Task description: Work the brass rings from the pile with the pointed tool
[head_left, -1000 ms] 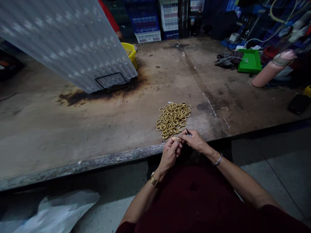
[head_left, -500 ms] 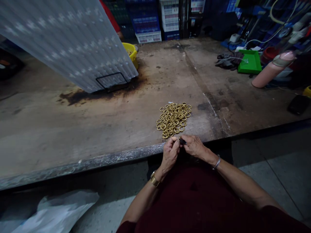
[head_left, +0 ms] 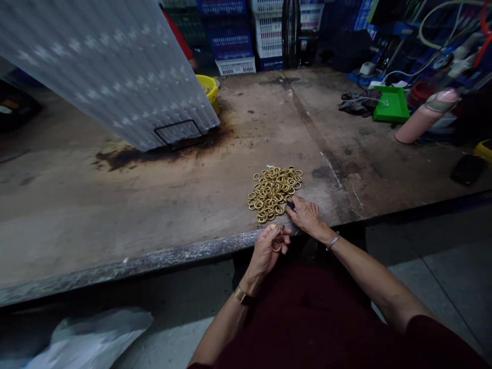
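Holding a brass-coloured ring (head_left: pixel 277 250): left hand (head_left: pixel 268 248), half-curled; right hand (head_left: pixel 306 216) closed on small dark tool (head_left: pixel 290 204) by the ring pile (head_left: pixel 272 190). Pile sits on stained table (head_left: pixel 184 200).

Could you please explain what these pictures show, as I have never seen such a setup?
There is no machine: a person works bare-handed. Every picture comes from one camera worn on the person's head, looking forward and down. The left hand holds a gold-coloured ring; the right hand holds a dark item, too small to identify, beside a pile of similar rings on the table. Farther back are a ribbed whitish panel and a yellow tub; at the right, a green tray and pink bottle.
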The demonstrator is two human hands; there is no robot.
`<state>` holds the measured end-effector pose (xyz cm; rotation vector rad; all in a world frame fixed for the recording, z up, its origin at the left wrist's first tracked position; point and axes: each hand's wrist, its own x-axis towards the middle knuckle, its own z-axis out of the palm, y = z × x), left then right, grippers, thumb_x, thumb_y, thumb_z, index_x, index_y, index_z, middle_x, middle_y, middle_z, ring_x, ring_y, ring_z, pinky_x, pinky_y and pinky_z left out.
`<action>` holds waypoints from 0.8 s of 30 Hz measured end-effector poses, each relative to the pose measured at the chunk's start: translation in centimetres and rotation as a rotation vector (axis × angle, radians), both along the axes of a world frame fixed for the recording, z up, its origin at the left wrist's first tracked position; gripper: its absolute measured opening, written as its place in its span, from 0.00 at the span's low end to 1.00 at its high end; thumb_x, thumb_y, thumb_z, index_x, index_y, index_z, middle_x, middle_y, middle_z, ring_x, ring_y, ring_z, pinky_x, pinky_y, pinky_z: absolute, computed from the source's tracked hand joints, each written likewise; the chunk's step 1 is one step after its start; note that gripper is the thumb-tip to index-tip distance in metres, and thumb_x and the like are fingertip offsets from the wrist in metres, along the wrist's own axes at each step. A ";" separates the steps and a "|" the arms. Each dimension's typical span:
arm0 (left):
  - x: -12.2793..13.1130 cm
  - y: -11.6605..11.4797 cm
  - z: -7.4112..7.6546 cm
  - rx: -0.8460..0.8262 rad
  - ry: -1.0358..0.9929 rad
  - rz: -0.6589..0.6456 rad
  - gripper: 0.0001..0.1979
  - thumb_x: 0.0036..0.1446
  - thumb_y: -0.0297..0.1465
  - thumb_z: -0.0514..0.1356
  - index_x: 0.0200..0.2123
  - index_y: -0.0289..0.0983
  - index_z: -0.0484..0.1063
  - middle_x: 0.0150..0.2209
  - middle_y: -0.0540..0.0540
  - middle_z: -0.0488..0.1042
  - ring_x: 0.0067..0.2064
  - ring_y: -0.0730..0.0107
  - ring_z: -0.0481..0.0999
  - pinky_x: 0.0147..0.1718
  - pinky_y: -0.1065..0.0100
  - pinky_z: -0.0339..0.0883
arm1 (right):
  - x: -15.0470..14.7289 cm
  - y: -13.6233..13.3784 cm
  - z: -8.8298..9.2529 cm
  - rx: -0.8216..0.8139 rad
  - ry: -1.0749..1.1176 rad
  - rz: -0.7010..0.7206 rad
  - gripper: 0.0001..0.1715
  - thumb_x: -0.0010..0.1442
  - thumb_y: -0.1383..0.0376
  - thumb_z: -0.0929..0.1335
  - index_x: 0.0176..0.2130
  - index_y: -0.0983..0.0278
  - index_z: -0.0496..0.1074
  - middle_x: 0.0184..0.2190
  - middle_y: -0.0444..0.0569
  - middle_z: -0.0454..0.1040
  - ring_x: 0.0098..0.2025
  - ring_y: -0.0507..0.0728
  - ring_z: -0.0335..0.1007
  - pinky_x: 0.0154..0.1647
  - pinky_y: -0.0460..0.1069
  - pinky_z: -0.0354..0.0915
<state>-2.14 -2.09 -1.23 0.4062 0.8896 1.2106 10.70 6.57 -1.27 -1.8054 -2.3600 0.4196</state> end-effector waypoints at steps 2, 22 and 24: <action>-0.2 0.0 0.0 0.004 -0.006 -0.004 0.17 0.44 0.38 0.68 0.28 0.34 0.64 0.30 0.45 0.75 0.24 0.75 0.71 0.17 0.76 0.61 | -0.4 0.3 0.0 -0.019 -0.018 -0.018 0.17 0.64 0.58 0.60 0.49 0.62 0.65 0.48 0.55 0.73 0.44 0.59 0.71 0.40 0.50 0.60; 0.6 1.4 0.2 -0.054 0.066 0.084 0.25 0.39 0.43 0.70 0.36 0.37 0.66 0.24 0.53 0.69 0.22 0.78 0.68 0.15 0.79 0.55 | 0.2 -0.9 -0.4 -0.002 0.605 -0.021 0.09 0.57 0.61 0.60 0.34 0.62 0.65 0.29 0.45 0.72 0.29 0.52 0.66 0.34 0.45 0.61; 0.7 1.4 0.3 -0.041 0.119 0.069 0.26 0.39 0.44 0.69 0.37 0.37 0.66 0.23 0.54 0.68 0.20 0.80 0.66 0.15 0.79 0.53 | -0.1 -1.5 -0.3 -0.023 0.701 -0.020 0.09 0.57 0.59 0.60 0.32 0.62 0.64 0.27 0.44 0.70 0.27 0.51 0.64 0.32 0.45 0.60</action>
